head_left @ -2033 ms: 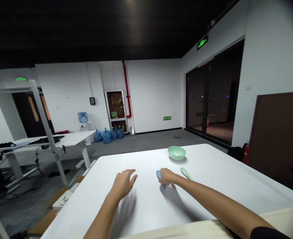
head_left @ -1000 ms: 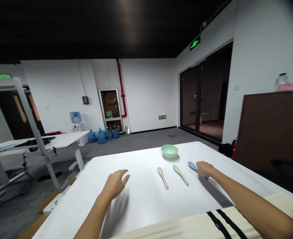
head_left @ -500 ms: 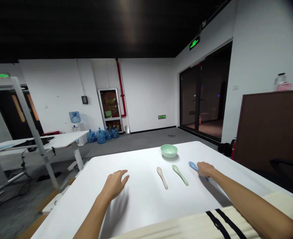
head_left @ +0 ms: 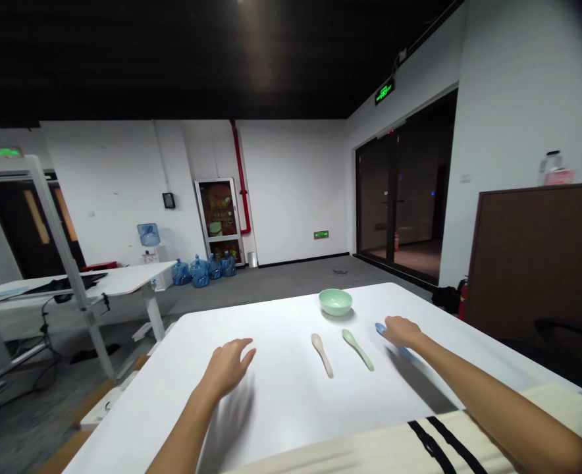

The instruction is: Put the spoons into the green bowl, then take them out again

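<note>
White worktop (head_left: 281, 421) in a dim room carries a blue spoon (head_left: 380, 328) toward its right side, its bowl showing just left of the right hand (head_left: 402, 331). That hand lies over the spoon's middle with the fingers (head_left: 394, 327) curled down across it, though whether the grip is clamped or only resting cannot be told. Just left lie a pale green spoon (head_left: 357, 349) and a beige spoon (head_left: 322, 354), apart from each other, handles toward the near edge. A mint-green bowl (head_left: 335, 302) stands near the far edge. The left hand (head_left: 226, 368) is over the worktop's left part, its grip apart and empty, well apart from the beige spoon. Blue water bottles (head_left: 199, 272) stand along the far wall.
</note>
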`<state>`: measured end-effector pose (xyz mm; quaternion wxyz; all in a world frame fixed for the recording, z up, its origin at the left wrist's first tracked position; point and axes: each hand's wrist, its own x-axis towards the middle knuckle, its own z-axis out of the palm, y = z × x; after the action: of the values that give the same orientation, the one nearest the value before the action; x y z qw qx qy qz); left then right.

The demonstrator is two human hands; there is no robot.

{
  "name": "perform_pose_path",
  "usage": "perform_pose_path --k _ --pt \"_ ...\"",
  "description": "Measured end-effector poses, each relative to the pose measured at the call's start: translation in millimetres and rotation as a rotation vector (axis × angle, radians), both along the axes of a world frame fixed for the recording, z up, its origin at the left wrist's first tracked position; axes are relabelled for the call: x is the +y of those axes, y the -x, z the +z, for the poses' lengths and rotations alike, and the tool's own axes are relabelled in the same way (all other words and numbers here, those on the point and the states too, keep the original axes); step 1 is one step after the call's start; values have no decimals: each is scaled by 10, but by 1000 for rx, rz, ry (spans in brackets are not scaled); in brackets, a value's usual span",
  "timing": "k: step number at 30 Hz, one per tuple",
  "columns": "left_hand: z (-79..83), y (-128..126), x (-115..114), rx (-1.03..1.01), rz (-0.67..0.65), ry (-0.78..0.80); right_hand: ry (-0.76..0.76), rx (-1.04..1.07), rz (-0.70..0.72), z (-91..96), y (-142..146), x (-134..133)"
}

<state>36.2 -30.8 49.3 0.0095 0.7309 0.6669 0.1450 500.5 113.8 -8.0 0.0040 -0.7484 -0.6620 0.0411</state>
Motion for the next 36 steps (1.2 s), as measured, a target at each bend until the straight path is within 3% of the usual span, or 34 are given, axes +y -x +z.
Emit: perform_pose_path --k 5,8,13,19,36 --pt "-3 0 -8 7 2 2 -99 -1 50 373 257 -111" --pt "-3 1 -17 6 -2 -1 -164 31 104 479 411 -214" --pt "-7 10 -29 -7 -1 0 -253 94 247 274 599 -390" --pt "-2 2 -25 5 4 9 -222 121 319 12 609 -447" --pt "11 -14 -40 4 -1 15 -224 152 335 57 598 -484"
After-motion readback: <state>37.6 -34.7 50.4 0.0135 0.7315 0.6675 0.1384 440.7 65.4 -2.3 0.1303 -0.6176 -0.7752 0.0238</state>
